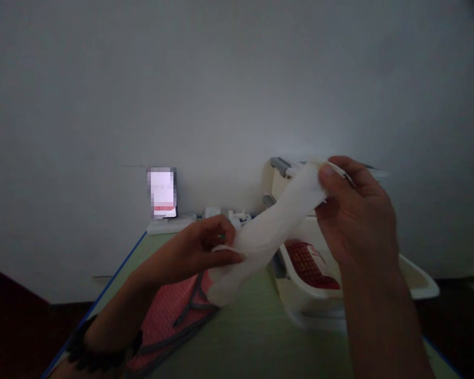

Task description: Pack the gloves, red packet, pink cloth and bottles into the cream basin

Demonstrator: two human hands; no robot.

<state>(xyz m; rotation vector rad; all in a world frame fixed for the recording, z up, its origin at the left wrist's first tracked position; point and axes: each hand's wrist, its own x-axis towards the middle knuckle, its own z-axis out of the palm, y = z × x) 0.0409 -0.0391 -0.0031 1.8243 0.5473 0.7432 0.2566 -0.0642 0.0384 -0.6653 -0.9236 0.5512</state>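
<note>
A white sock (pixel 278 223) is stretched slantwise between my two hands, above the table. My right hand (pixel 359 216) pinches its upper end at the opening, thumb towards me. Lower down, my left hand (pixel 197 247) is closed on the near edge of the fabric between thumb and fingers. The toe end (pixel 221 292) hangs free below my left hand. Under it lies a pink cloth with grey braided trim (pixel 169 310), partly covered by my left forearm, which wears a dark band at the wrist.
A cream storage bin (pixel 312 310) holding a red patterned packet (pixel 308 266) stands at the right, with another bin (pixel 278 184) behind it. A lit phone (pixel 161 192) leans at the back left on a white stand (pixel 171 225). Small white items (pixel 240 216) sit near the wall.
</note>
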